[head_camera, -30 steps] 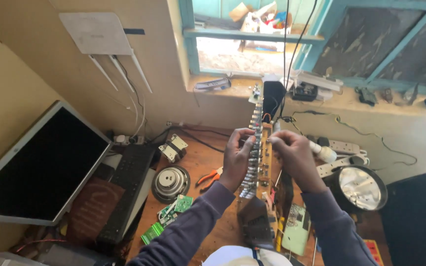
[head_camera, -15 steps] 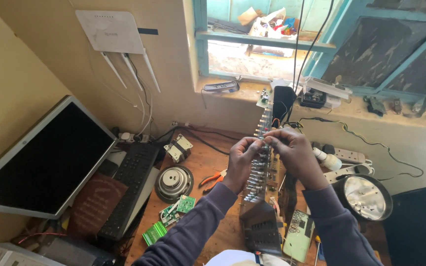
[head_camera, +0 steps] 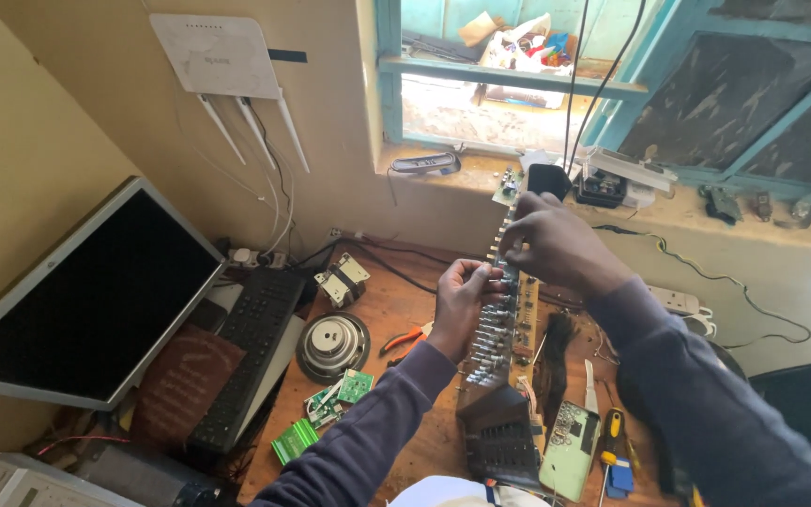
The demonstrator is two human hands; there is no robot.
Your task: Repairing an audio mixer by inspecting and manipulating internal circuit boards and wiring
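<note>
I hold a long narrow circuit board [head_camera: 497, 329] upright over the wooden bench; it carries a row of metal knob shafts. My left hand [head_camera: 463, 296] grips its left edge about halfway up. Higher up, my right hand [head_camera: 548, 246] pinches the board near its top end. The board's lower end stands on a dark ribbed box [head_camera: 497, 437] at the near edge.
A black monitor [head_camera: 86, 296] and keyboard [head_camera: 241, 352] lie left. A round speaker [head_camera: 332, 345], orange pliers [head_camera: 404, 339], green boards [head_camera: 328, 406], a brush [head_camera: 554, 361], a multimeter [head_camera: 572, 451] and a screwdriver [head_camera: 616, 451] sit on the bench. A white router [head_camera: 221, 56] hangs on the wall.
My right hand has slid up the board toward its top end. My left hand keeps its grip at mid-height. The view has shifted slightly right.
</note>
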